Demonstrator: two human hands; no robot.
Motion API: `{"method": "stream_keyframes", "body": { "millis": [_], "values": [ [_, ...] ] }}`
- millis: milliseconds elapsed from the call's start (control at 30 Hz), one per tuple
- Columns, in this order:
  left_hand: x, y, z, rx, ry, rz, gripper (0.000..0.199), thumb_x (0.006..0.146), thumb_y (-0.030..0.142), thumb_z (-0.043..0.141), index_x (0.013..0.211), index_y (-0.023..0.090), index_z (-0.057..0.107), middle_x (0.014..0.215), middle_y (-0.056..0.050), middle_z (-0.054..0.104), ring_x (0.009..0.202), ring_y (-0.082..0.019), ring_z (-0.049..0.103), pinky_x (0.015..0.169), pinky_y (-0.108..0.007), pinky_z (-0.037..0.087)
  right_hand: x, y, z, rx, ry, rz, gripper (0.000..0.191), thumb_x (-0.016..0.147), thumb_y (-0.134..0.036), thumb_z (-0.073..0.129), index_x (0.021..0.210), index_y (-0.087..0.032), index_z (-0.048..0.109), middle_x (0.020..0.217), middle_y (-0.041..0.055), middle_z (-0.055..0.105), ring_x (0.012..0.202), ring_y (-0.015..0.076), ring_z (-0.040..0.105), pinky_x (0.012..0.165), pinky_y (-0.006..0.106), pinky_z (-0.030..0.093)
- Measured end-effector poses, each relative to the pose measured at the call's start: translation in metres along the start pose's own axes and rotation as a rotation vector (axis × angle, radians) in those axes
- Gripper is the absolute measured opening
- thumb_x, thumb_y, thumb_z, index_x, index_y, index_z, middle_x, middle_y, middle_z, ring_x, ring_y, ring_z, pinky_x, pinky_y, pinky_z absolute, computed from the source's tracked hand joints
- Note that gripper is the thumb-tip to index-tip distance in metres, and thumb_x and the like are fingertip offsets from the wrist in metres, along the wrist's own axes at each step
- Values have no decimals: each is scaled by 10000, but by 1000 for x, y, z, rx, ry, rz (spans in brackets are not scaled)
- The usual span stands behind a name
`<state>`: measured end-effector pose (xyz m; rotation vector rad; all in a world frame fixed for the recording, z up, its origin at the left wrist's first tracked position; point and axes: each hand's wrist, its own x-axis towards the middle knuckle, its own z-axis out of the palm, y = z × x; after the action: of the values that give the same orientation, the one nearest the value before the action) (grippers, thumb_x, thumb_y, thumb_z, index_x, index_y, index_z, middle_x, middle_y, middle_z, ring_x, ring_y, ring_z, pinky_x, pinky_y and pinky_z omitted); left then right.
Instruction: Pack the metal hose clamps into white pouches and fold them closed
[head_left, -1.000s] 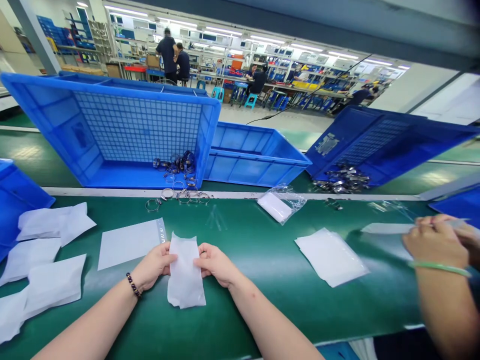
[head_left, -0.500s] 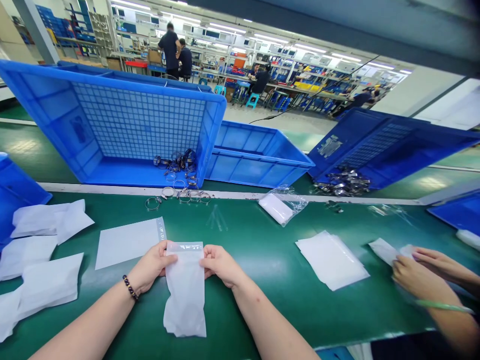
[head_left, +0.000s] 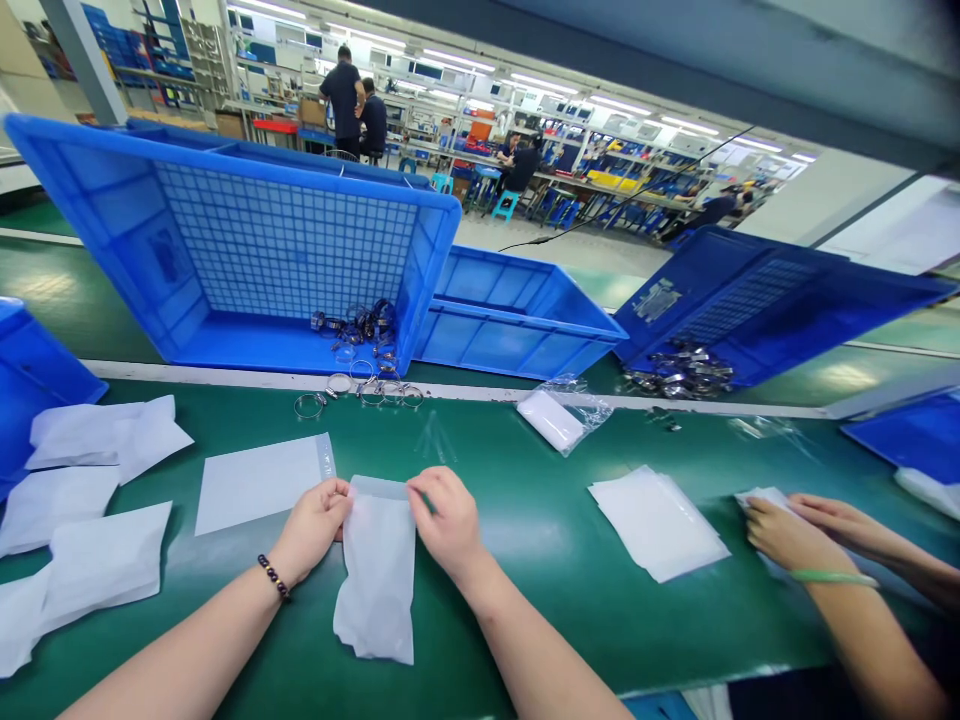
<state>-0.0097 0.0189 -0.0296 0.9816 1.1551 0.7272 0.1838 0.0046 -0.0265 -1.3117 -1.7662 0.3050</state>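
Note:
A white plastic bag (head_left: 379, 575) lies in front of me on the green work surface, its lower end crumpled and bulging. My left hand (head_left: 315, 525) is closed on the bag's upper left corner, with a dark beaded bracelet at the wrist. At the upper right corner, my right hand (head_left: 448, 520) pinches the edge of the top strip between thumb and finger. Left of the bag lies a flat white bag with a clear strip (head_left: 262, 485). Several filled white bags (head_left: 109, 550) are heaped farther left. What is inside the held bag is hidden.
A tilted blue crate (head_left: 285, 240) holds metal hose clamps (head_left: 367, 325), some spilling onto the surface (head_left: 450, 430). Another blue crate (head_left: 517, 335) stands beside it. To the right are a stack of white bags (head_left: 660, 525) and a co-worker's hands (head_left: 802, 535) on a white bag.
My right hand has lifted slightly and turned over the bag's top corner. The bag's glossy top strip now looks matte. The co-worker's hands moved left.

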Motion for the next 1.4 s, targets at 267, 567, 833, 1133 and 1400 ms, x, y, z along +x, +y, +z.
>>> {"method": "stream_keyframes", "body": {
  "millis": [267,567,833,1133,1400],
  "values": [
    [0,-6,-2,38,8,90,213,725,385,542,791,185,511,476,94,349,427,-83,334,449,-196,294,10,-19,45,-310,-168,-407,188,856,-166,448,847,-182,635,789,62,567,740,165,473,631,301,340],
    [-4,-7,2,143,55,188,171,729,313,512,817,191,594,459,77,377,431,-105,332,452,-212,249,11,-17,57,-180,-173,-254,194,856,-195,417,790,-156,596,755,62,553,722,164,473,670,303,380],
    [0,-11,-1,206,16,128,211,715,247,469,897,199,564,458,80,385,412,-103,331,438,-209,237,21,-13,48,144,-145,207,165,823,-181,406,685,-185,496,700,10,504,604,115,478,565,234,402],
    [-2,-7,1,178,56,156,108,720,303,508,757,203,522,453,88,364,425,-95,316,445,-202,240,7,-14,46,-128,-187,-240,161,840,-202,468,879,-180,623,801,59,576,774,172,492,693,320,378],
    [-3,-10,2,193,47,182,147,735,291,491,821,198,566,463,84,345,425,-97,301,438,-205,230,10,-10,51,-83,-170,-204,179,840,-197,456,816,-171,632,751,55,580,735,167,490,679,313,379]
  ]
}}
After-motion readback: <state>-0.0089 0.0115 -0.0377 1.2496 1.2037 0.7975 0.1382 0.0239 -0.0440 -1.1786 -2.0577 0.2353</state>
